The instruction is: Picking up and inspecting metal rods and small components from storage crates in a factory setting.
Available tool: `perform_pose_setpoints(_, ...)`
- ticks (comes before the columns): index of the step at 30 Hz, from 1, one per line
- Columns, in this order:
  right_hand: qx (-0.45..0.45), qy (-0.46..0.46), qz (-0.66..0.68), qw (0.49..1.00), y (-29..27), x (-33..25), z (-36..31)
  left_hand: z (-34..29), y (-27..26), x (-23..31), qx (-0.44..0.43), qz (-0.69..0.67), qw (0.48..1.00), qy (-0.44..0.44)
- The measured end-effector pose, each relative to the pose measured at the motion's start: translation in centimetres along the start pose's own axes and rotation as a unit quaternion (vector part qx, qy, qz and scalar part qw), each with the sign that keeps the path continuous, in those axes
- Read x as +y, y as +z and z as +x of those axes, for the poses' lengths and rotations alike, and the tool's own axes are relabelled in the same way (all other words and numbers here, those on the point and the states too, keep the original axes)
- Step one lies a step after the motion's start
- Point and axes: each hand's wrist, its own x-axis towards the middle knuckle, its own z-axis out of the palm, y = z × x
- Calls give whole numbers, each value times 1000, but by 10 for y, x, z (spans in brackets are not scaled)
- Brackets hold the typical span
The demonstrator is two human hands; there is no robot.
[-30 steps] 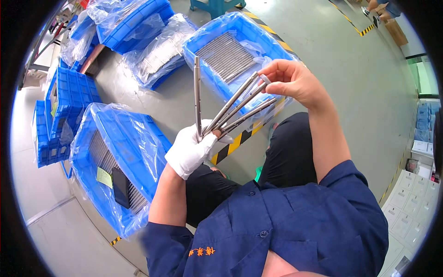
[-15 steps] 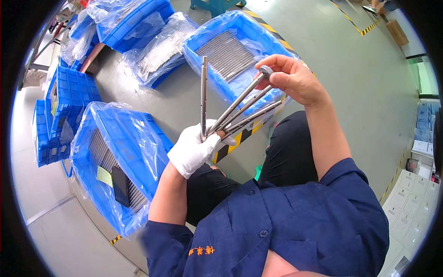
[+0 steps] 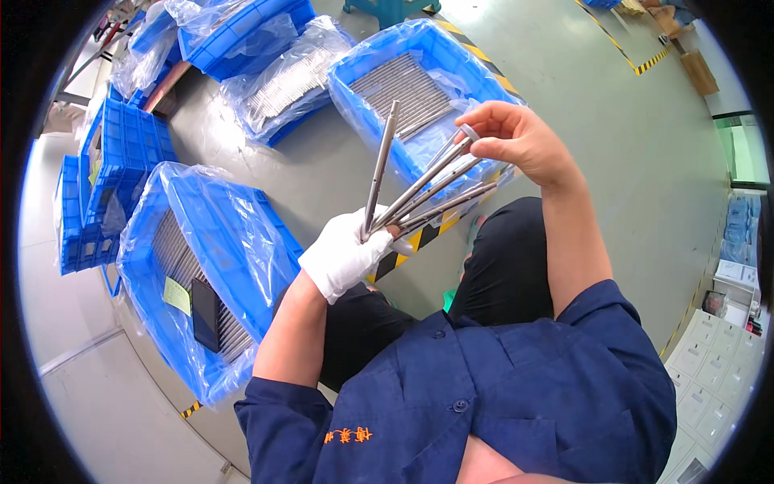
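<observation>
In a white glove, my left hand [image 3: 347, 252] grips several slim metal rods [image 3: 426, 179] by their lower ends. They fan out up and to the right, while one rod [image 3: 382, 165] stands steeper, leaning apart from the others. My bare right hand [image 3: 520, 145] pinches a small grey disc [image 3: 468, 131] between thumb and fingers. That disc is at the upper tip of one of the rods; whether it touches the tip I cannot tell. Beyond my hands lies a blue plastic crate [image 3: 476, 60], lined with clear film and holding a row of similar rods [image 3: 403, 97].
Left of me, a second lined blue crate [image 3: 278, 234] holds rods, a black phone [image 3: 205, 315] and a yellow note [image 3: 176, 296]. Stacked blue crates [image 3: 121, 161] stand farther left. Another batch of rods [image 3: 294, 85] lies on plastic film. Yellow-black tape [image 3: 476, 48] marks the floor.
The steep rod has tilted to the right, closer to the fanned bundle. My left hand has shifted slightly up and right. The right hand keeps the disc near the rod tips.
</observation>
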Motion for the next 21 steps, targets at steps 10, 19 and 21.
perform_pose_setpoints(10,20,-10,65,998,-13,5,-2,0,-1,7,-80,5,996,-45)
perform_pose_setpoints(19,-116,-5,165,979,5,5,-1,1,9,13,-173,119,978,7)
perform_pose_setpoints(21,-127,-49,131,982,3,3,-1,2,8,13,-177,131,975,9)
